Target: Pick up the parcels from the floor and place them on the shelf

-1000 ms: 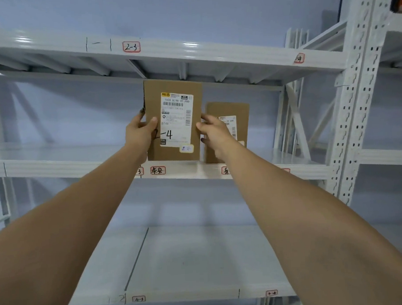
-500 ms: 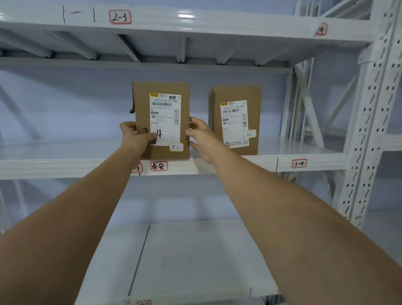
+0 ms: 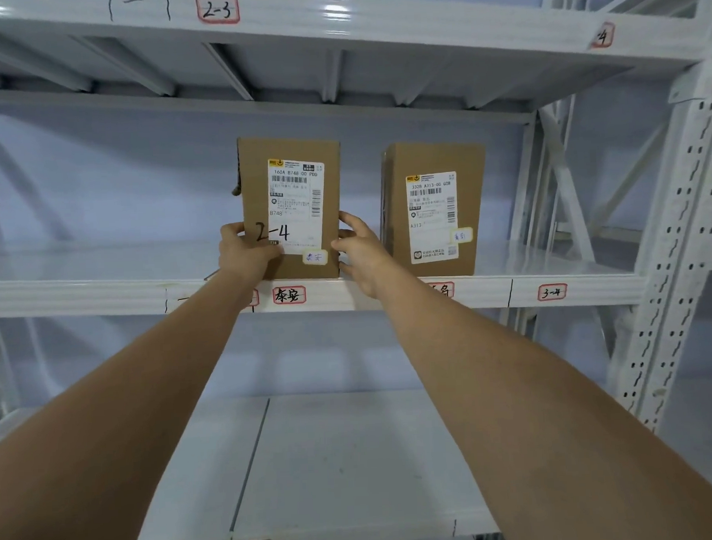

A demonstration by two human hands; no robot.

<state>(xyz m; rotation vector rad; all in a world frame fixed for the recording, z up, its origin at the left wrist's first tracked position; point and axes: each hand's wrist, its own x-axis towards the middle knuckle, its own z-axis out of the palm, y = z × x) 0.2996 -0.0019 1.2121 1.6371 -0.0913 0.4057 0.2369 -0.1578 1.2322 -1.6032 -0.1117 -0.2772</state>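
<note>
Parcel lowered onto shelf, between left hand, right hand

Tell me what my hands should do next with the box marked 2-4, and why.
Probably let go and draw both hands back. The box marked 2-4 stands upright on the shelf, beside the second box, apart from it. The left hand grips its edge; the right hand fingers look loose.

The white shelf holds two brown boxes standing up near its front edge, one box on the left and another box a little apart on its right.
</note>
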